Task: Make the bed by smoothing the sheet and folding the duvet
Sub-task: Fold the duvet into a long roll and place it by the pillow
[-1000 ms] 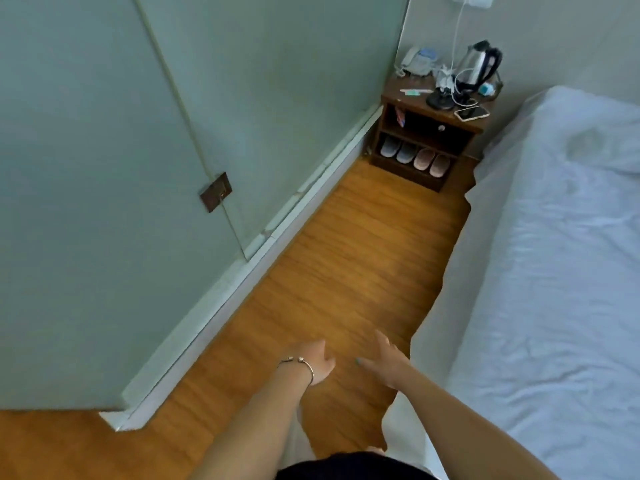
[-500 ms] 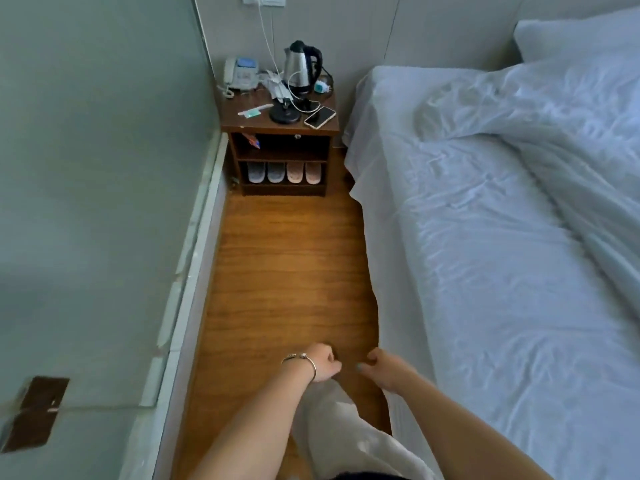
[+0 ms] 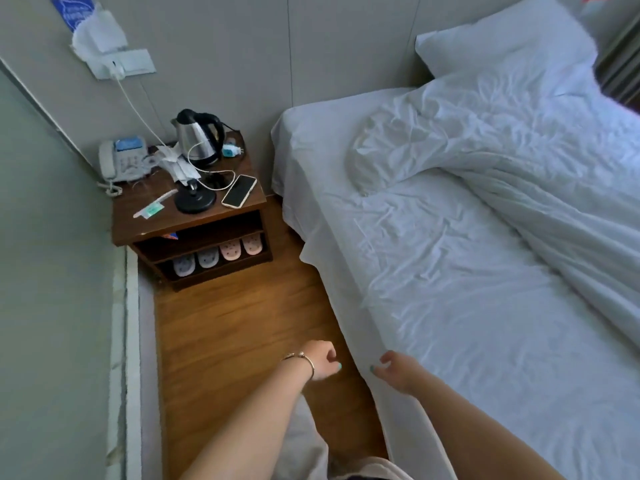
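Observation:
A white wrinkled sheet (image 3: 450, 299) covers the bed on the right, its side hanging down toward the floor. A crumpled white duvet (image 3: 519, 140) lies bunched along the far right of the bed, below a white pillow (image 3: 502, 39) at the head. My left hand (image 3: 322, 358), with a bracelet at the wrist, hovers over the wooden floor with loosely curled fingers and holds nothing. My right hand (image 3: 398, 370) is at the bed's near edge, fingers loosely curled just beside the hanging sheet; whether it touches the cloth is unclear.
A brown nightstand (image 3: 187, 216) stands by the bed's head with a kettle (image 3: 197, 136), telephone (image 3: 121, 157), smartphone (image 3: 239, 190) and cables on it, slippers on its lower shelf. A narrow strip of wooden floor (image 3: 242, 323) runs between the grey-green wall and the bed.
The view has swung right from the wall and door toward the bed. Both hands have drifted from over the floor toward the bed's edge, the right one reaching the hanging sheet.

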Motion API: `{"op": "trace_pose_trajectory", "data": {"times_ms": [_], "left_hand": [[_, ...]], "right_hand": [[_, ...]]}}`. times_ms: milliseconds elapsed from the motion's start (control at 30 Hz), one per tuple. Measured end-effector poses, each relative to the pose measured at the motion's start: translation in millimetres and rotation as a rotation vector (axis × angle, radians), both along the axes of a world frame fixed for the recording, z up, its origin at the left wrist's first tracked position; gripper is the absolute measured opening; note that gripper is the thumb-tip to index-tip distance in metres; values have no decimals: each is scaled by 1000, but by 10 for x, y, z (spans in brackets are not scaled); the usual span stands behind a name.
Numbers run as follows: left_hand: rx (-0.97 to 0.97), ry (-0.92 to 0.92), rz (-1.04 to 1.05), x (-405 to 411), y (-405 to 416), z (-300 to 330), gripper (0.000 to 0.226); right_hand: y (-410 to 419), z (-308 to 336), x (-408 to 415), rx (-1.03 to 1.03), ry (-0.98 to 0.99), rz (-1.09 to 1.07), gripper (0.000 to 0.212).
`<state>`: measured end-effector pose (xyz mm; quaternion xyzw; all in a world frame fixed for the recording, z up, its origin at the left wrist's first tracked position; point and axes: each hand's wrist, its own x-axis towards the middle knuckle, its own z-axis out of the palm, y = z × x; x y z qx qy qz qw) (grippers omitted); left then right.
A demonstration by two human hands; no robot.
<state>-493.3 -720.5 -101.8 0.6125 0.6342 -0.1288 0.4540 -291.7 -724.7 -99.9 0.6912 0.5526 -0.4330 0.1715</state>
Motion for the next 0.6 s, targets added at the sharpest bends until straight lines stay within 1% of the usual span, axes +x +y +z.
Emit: {"op": "trace_pose_trajectory", "data": {"times_ms": [133,267,367,467,600], "left_hand": [[75,46,-243,-55,1324,29,38],[108,28,-435,6,2514,102,37],[106,24,-562,120,3156,224,42],[150,22,-696,355,3715,383,50],[196,-41,-773,803,4313,545,51]], "right_hand": [[982,-22,-88,38,35,-234,59],[1778,27,-256,93,73,-489,57],[2232,168,-333,102,30,-604,57],[2681,386,-263,153,6,-704,57],[3159,642,57,217,-38,-770,56]]}}
